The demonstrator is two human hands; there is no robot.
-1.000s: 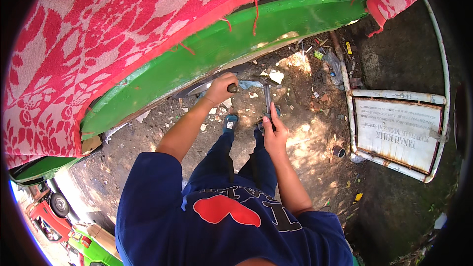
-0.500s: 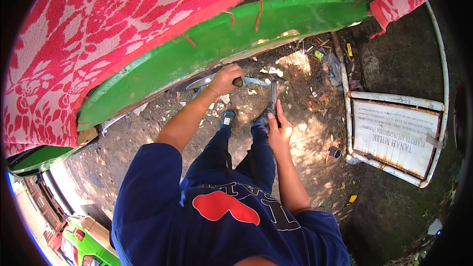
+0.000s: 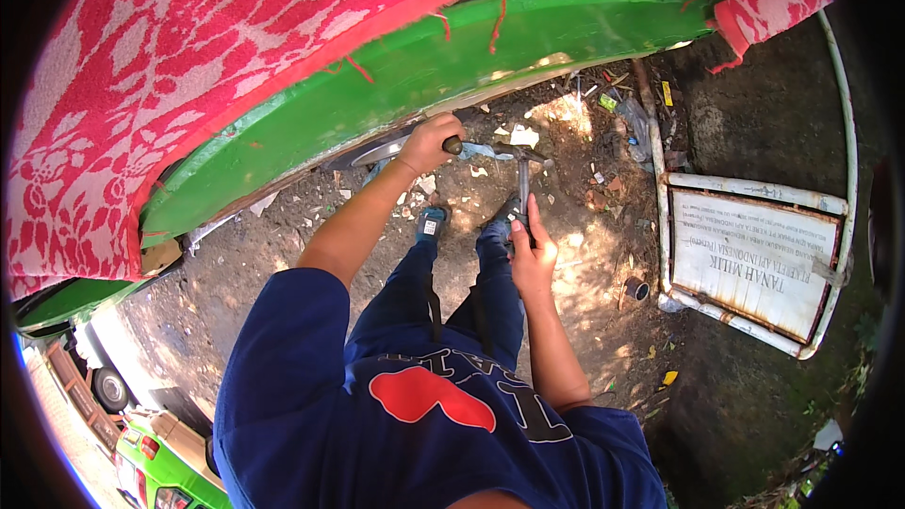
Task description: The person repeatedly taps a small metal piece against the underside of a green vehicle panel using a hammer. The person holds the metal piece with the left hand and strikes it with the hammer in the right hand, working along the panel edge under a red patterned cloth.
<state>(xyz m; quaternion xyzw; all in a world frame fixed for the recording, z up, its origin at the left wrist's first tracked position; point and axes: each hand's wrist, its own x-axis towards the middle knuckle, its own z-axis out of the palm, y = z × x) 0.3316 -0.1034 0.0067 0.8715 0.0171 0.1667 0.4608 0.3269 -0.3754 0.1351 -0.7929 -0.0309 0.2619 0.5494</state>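
My left hand is closed round the dark handle of a tool with a curved, shiny metal blade. The blade points left, alongside the lower edge of a green car panel; whether they touch, I cannot tell. The rounded handle end sticks out to the right of my fist. A hammer is upright in the picture in my right hand, which grips its dark handle with the forefinger stretched along it. The hammer's head is just right of the left tool's handle end, apart from it.
A red and pale patterned cloth covers the panel's upper part. Broken pieces and litter lie on the dirt ground. At right lies a white sign board in a rusty pipe frame. A bright green vehicle stands at lower left.
The hammer's head now shows crosswise, where before mostly its shaft was seen. My right hand has moved slightly; my left hand keeps its hold, shifted a little.
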